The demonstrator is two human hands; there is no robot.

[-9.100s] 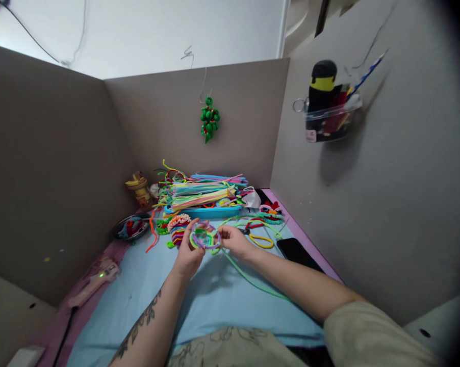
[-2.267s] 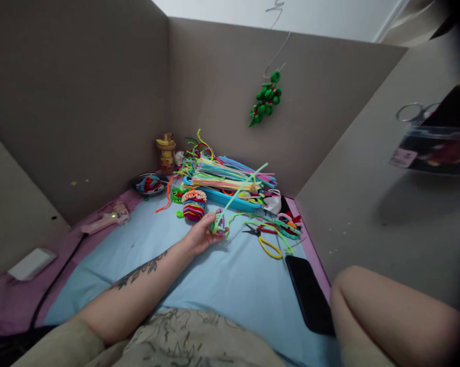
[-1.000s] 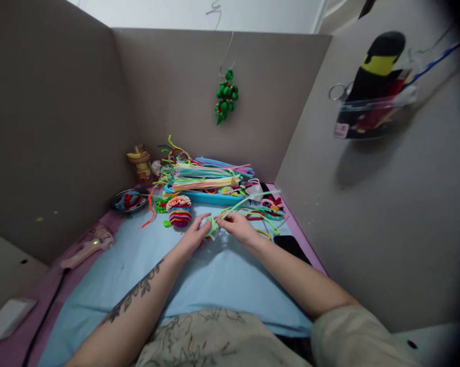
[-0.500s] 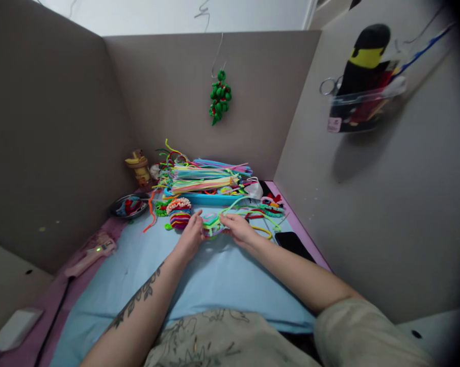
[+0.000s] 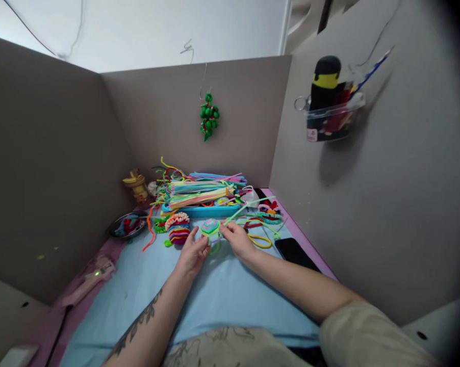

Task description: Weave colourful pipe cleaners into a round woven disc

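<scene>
Pipe-cleaner coil, the small round one wound in green, pink and teal fuzzy wire (image 5: 210, 227), is sitting between both hands just above the pale blue mat (image 5: 214, 285), in front of the long teal tray of bundled pipe cleaners (image 5: 201, 210). Compared with half a second back, the coil is riding a little higher and is turned more face-up, so its teal and pink centre is showing clearly now, and the hands are drawn in closer around it. Nine seconds ago it was a wide, loose ring held open between the hands; now it is looking wound tight and compact.

Left hand (image 5: 192, 254) is closing on the coil's left edge, thumb and fingertips (image 5: 204, 245) pinching it from below and beside, the rest of the fingers curled in. Right hand (image 5: 235, 239) is pressing in from the other side, its fingertips (image 5: 223, 229) nipped together right at the coil's rim, where a long light-green fuzzy strand (image 5: 249, 206) is trailing up and away to the right. Whether those fingertips are gripping the strand itself or the rim is too small to tell.

Just left of the left hand, a striped rainbow pipe-cleaner ball (image 5: 177, 229) is resting on the mat. A yellow loop (image 5: 259, 240) and a black phone (image 5: 295, 252) are lying to the right of the right hand.
</scene>
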